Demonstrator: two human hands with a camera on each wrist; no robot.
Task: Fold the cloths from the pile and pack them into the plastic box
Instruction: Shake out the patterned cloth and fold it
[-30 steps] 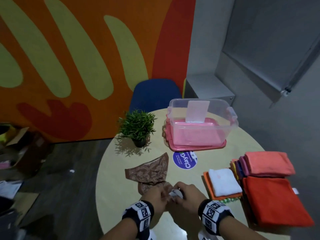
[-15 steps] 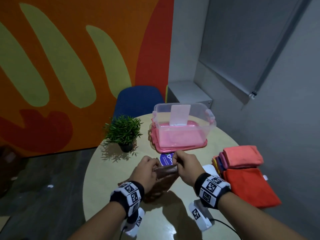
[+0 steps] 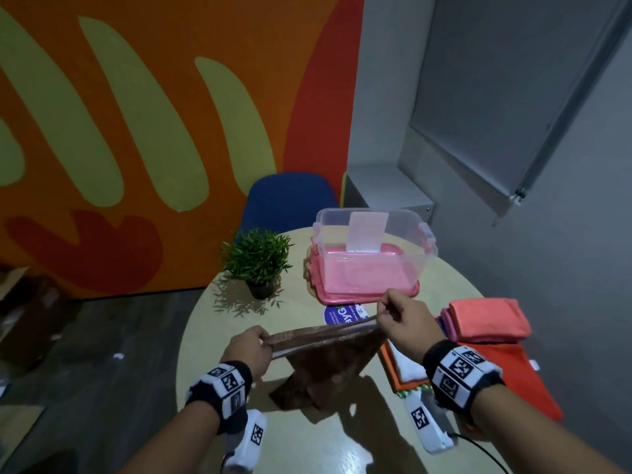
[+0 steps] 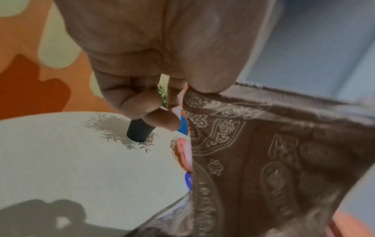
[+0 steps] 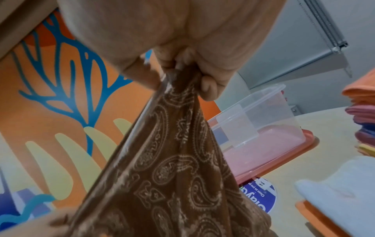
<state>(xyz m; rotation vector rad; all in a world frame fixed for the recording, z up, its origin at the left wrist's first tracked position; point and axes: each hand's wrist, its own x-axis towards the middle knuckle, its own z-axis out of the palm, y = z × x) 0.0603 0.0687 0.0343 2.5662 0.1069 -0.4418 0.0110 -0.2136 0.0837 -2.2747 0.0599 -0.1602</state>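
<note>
Above round table (image 3: 239,436), pinching brown cloth (image 3: 328,357) between left hand (image 3: 248,350) and right hand (image 3: 407,328), folding underway, likely needing laying flat.

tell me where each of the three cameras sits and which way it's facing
Head: worn on the head, looking forward and down over the table at the plastic box; both forearms, the left hand and the right hand show.
Left wrist: under the left hand, looking along its fingers at the brown cloth.
Right wrist: under the right hand, looking along its fingers at the cloth, box behind.
Shared: all three see the cloth.
</note>
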